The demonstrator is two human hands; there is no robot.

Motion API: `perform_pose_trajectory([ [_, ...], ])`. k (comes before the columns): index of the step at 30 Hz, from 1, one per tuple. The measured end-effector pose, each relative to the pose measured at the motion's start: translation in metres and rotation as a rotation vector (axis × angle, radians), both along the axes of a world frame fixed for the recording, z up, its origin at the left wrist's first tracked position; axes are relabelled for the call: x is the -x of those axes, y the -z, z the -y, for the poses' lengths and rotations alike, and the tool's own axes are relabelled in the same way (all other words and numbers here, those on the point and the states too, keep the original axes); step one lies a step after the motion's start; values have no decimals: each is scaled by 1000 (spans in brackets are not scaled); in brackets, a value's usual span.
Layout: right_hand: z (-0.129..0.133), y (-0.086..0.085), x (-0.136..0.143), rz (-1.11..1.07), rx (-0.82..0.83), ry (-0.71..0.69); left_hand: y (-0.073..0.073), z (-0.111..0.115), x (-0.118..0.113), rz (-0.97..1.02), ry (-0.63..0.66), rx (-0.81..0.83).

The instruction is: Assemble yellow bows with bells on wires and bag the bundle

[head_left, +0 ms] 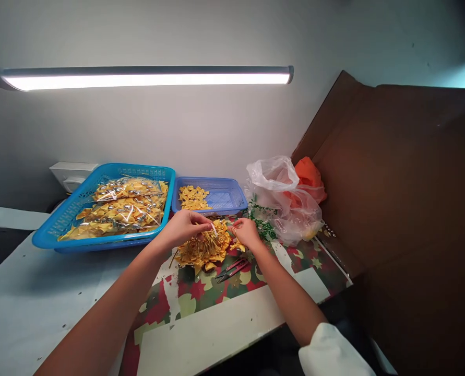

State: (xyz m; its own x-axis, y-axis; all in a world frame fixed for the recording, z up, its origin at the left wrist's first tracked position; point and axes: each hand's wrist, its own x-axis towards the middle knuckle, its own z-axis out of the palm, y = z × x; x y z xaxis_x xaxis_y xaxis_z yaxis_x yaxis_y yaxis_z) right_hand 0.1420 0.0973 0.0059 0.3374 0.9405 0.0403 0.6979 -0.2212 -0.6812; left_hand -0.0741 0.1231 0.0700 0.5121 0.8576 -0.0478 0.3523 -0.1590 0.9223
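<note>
A heap of yellow ribbon bows [203, 256] with thin gold wire stems lies on the table in front of me. Above its left side, my left hand [187, 228] is closed, thumb and fingertips pinched together. A thin whitish strip [214, 228] shows at those fingertips, but I cannot tell what is held. To the right of the heap, my right hand [247, 233] pinches a small yellow bow [238, 245] by what looks like its gold wire. Thread snips [232, 269] with reddish handles rest below the right hand.
A blue basket [44, 237] at left holds clear bags of yellow bows. Behind the heap, a smaller blue-violet basket [226, 198] has loose yellow pieces. Plastic bags [283, 203] stand at right beside a tall cardboard panel [392, 183]. A lamp [150, 79] hangs above.
</note>
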Motion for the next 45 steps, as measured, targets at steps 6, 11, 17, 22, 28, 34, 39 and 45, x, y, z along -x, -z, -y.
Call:
perform_pose_trajectory([
  [6, -3, -23, -7, -16, 52, -76, 2, 0, -1, 7, -41, -109],
  [11, -7, -67, -24, 13, 165, -210, 9, 2, -7, -8, -70, -197],
  [17, -15, -102, -19, 89, 277, -277, 11, 11, -21, -21, -88, -294],
  [22, -14, -108, -4, 28, 297, -299, 18, 18, -30, -44, -75, -319],
  [28, -12, -102, 3, -93, 306, -305, 18, 22, -32, -64, -88, -325],
  [34, -11, -103, 1, -168, 340, -282, 17, 23, -32, -58, -76, -305],
  [39, -10, -105, 2, -239, 382, -256, 19, 22, -31, -49, 15, -271],
  [45, -8, -103, 1, -367, 426, -237, 19, 19, -27, -15, 127, -238],
])
